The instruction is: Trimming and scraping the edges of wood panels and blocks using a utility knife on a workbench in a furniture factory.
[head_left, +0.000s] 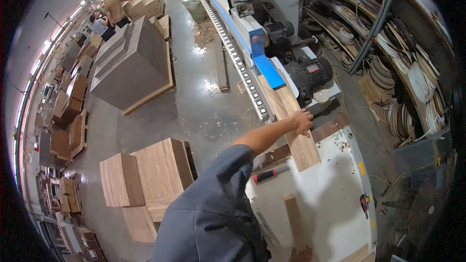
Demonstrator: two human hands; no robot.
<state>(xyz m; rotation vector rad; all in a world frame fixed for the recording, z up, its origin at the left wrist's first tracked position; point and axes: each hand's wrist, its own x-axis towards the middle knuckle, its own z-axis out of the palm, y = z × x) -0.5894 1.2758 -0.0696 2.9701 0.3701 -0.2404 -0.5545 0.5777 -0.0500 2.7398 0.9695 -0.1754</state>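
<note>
My left hand [302, 122] reaches across from the left in a dark grey sleeve. Its fingers bend over a light wooden board [303, 150], gripping it near the right edge. The board lies lengthwise, its near end over the white tabletop [335, 189]. Beyond it, another wooden piece [280, 101] runs beneath the blue guard [268, 72] of a machine. Below, a narrow wooden strip [293, 218] stretches toward the bottom edge. A dark reddish-brown shape touches its near end; this may be my right hand, but its fingers cannot be made out.
A red-and-black hand tool [270, 174] lies left of the board. Black motors [310, 75] stand beyond it. Shelves of coiled edging strips [383, 75] rise at right. Stacks of wood panels [162, 174] and a big grey panel stack [131, 63] occupy the left floor. Two people stand far off.
</note>
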